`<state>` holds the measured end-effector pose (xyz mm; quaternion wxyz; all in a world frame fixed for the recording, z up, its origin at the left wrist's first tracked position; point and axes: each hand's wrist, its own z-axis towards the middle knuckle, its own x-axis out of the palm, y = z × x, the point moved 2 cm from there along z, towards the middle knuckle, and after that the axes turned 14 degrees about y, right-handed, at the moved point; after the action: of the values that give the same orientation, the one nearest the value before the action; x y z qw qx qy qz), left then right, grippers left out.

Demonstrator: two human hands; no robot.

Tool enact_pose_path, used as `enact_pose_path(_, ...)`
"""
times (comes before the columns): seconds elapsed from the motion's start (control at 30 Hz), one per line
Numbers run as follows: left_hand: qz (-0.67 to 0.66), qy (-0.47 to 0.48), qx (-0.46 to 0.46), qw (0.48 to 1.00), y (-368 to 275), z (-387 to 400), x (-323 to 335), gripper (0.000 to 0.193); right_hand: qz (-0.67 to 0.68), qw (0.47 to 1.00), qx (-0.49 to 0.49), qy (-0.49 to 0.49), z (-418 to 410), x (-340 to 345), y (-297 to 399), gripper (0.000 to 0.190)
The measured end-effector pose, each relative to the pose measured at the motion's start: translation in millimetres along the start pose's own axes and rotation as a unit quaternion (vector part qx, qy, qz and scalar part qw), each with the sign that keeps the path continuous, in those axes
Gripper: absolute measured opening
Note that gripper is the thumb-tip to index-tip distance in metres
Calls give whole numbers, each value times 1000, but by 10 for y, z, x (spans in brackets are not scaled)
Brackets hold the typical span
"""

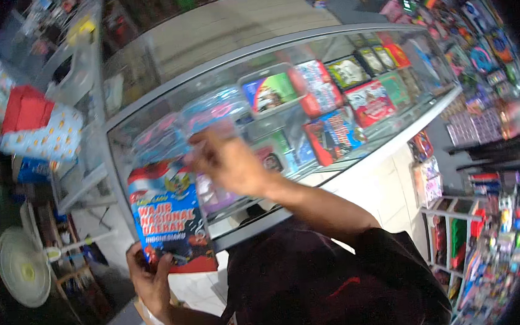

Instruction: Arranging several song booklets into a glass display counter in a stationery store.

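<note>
My left hand [152, 278] grips the bottom left corner of a paperback book [170, 243], with the thumb on its cover. The cover is blue, red and white, bears printed writing and shows an eagle emblem. The book lies over the left corner of a glass display case [298, 214]. My right hand [228, 162] is blurred by motion above the glass, just right of the book's top edge. Its fingers are curled, and whether they hold anything is unclear. Around that hand, clear plastic packs with blue and pink contents [214, 106] show in the case.
Several books and boxes, including a similar blue and red book [333, 134], sit in the case. A pedestal fan [23, 268] stands at left, below a red and light-blue patterned item [40, 129]. Crowded merchandise [481, 62] and a shelf rack [451, 234] line the right side.
</note>
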<state>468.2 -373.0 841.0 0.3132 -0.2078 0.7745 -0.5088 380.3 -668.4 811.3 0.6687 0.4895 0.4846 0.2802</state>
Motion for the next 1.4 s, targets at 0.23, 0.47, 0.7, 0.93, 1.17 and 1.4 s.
enact_pose_path(0.23, -1, -1, 18, 1000, -39, 28, -94, 47, -124, 985, -3, 120, -64, 83, 142, 51)
enact_pose_path(0.47, 103, -8, 2, 995, -213, -26, 28, 50, -81, 987, -29, 136, -70, 50, 173, 53)
enact_pose_path(0.7, 249, -5, -22, 968, -248, -70, 82, 59, -65, 985, -9, 162, -98, 16, 242, 56)
enact_pose_path(0.93, 300, -4, -48, 953, -135, -45, 4, 59, -89, 984, -39, 146, -91, 103, 156, 58)
enact_pose_path(1.17, 249, -3, -56, 967, -272, -64, 58, 55, -96, 982, -57, 153, -97, 69, 228, 59)
enact_pose_path(1.4, 230, 7, -64, 971, -245, 2, 25, 53, -94, 984, -58, 138, -110, 59, 192, 60)
